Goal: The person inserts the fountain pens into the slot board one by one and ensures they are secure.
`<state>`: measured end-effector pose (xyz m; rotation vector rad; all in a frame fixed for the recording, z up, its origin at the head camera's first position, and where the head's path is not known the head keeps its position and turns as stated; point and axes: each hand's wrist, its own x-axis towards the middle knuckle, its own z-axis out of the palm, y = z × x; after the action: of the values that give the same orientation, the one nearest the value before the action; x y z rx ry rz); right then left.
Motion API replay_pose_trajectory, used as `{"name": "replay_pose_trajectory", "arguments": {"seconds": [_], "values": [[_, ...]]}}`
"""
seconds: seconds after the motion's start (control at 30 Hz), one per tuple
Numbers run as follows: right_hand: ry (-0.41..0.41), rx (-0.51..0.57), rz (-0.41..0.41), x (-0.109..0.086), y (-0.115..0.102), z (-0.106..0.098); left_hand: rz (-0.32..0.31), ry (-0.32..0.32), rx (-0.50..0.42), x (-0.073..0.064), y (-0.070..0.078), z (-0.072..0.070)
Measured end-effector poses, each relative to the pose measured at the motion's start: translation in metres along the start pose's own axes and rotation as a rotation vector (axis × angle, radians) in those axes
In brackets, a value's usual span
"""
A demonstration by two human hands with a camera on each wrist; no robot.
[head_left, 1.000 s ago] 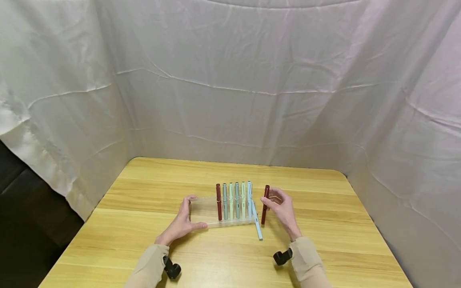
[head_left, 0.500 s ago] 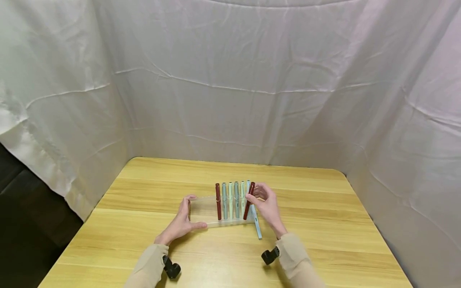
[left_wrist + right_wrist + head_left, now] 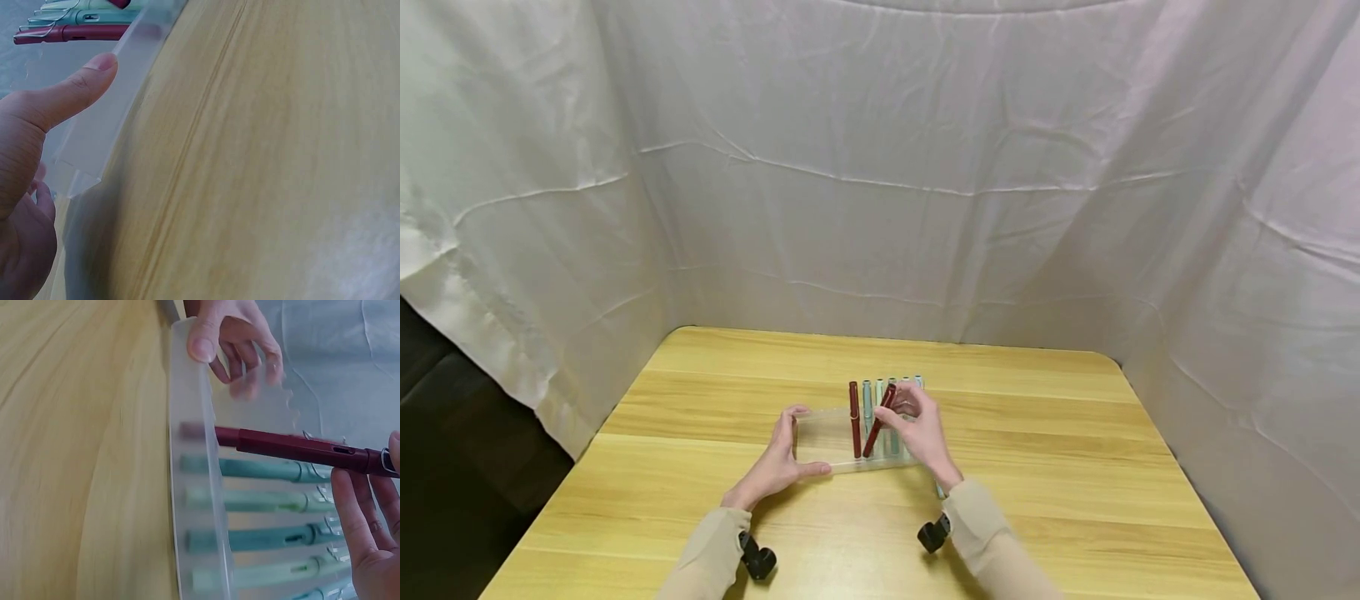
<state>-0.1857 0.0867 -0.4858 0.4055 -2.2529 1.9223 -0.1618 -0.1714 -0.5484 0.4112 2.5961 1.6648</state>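
Observation:
My left hand (image 3: 778,467) grips the left end of a frosted clear pen tray (image 3: 872,467), thumb along the front wall and fingers at the back corner. My right hand (image 3: 921,429) pinches a dark red pen (image 3: 877,423) near its capped top, tilted over the row. In the right wrist view, the pinched pen (image 3: 287,447) has its lower end right at the tray wall. Another dark red pen (image 3: 855,421) lies leftmost in the tray. Beside it are a blue-green pen (image 3: 868,408) and several pale green and blue ones, partly hidden by my right hand.
A light blue pen (image 3: 940,492) lies near the tray's right end, mostly hidden under my right wrist. The wooden table (image 3: 1075,467) stretches around the tray, with a pale curtain (image 3: 880,208) behind and at both sides.
My right hand has carried the dark red pen leftward from beyond the tray's right end to over the left part of the row, tilting it. My left hand and the tray have stayed put.

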Motion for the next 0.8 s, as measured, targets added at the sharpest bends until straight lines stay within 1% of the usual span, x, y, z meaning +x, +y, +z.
{"name": "replay_pose_trajectory", "arguments": {"seconds": [0.17, 0.37, 0.47, 0.67, 0.8], "values": [[-0.022, -0.016, -0.019, 0.001, -0.001, 0.009, 0.002, 0.005, -0.006, 0.000, 0.000, 0.000], [-0.028, -0.038, -0.038, 0.001, -0.001, 0.018, 0.005, 0.009, -0.006, 0.000, 0.000, 0.000], [-0.030, -0.049, -0.037, 0.002, -0.001, 0.022, 0.012, 0.010, -0.005, 0.000, 0.000, 0.000], [-0.043, -0.037, -0.035, 0.002, 0.000, 0.029, 0.011, 0.015, -0.005, 0.000, 0.000, 0.000], [-0.054, -0.067, -0.028, 0.002, -0.001, 0.030, 0.014, 0.017, 0.001, 0.000, 0.000, 0.000]]}}
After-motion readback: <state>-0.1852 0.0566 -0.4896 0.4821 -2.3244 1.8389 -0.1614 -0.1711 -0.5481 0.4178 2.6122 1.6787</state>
